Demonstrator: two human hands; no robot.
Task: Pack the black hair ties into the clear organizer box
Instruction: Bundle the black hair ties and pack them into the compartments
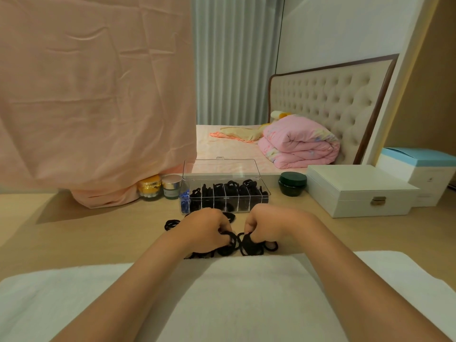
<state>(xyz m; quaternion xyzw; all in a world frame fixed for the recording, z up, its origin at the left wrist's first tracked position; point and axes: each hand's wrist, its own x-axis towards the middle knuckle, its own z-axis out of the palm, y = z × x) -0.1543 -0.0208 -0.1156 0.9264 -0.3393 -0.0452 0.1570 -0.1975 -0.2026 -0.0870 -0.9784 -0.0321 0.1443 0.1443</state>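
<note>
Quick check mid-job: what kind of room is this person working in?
Most likely a bedroom, at a dressing table or desk. A bed with a tufted headboard and folded pink quilt lies beyond the tabletop, which holds cosmetic jars.

We're in a bedroom at home: a bed (234, 149) with a tufted headboard (328, 99) and a folded pink quilt (301, 144) sits behind a wooden table (86, 230). Pale curtains (234, 58) hang at the back. Cream jars (160, 187), a green jar (292, 183) and a white jewellery case (357, 191) line the table like a dressing spot.
</note>
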